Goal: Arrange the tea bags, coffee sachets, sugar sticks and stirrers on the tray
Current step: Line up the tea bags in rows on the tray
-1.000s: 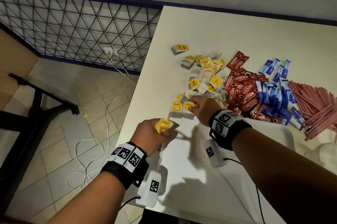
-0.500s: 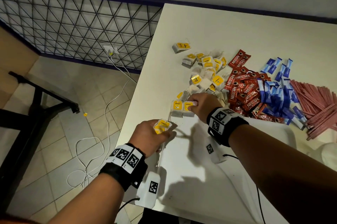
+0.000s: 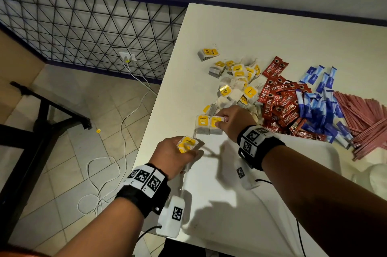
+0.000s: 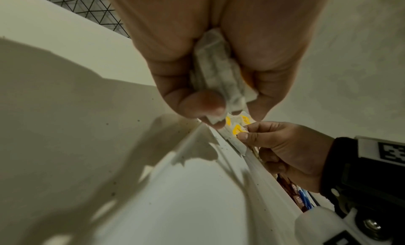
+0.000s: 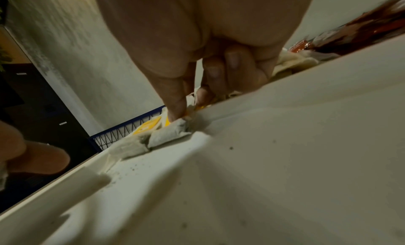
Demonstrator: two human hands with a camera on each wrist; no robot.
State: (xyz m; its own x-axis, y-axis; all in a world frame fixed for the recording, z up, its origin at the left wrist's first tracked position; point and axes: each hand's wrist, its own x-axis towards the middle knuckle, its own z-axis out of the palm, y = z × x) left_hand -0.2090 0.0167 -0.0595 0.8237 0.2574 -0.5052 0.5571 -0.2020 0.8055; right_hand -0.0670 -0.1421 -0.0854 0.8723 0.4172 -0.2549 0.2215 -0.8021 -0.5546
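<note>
White tray (image 3: 209,200): lies on the pale surface (image 3: 261,32), its far rim just beside the tea bag pile (image 3: 236,85).
Left hand (image 3: 173,156): hovers over the tray's near-left part, fingers and thumb curled round a small bunch of tea bags (image 3: 187,143); the left wrist view shows the paper bags (image 4: 219,72) squeezed between thumb and fingers.
Right hand (image 3: 234,120): at the tray's far rim, thumb and forefinger pinching the yellow tag of a tea bag (image 3: 215,125); the other fingers are folded in.
Neighbouring tea bag (image 3: 202,124): lies touching the pinched one on its left, both against the tray's far rim.
Coffee sachets (image 3: 280,104): red heap beyond the tray, right of the tea bag pile.
Sugar sticks (image 3: 320,106): blue, right of the coffee sachets, overlapping them.
Stirrers (image 3: 364,118): pink bundle, furthest right from the tray's far rim.
Floor (image 3: 62,173): tiled, with a white cable (image 3: 109,173), left of the tray.
</note>
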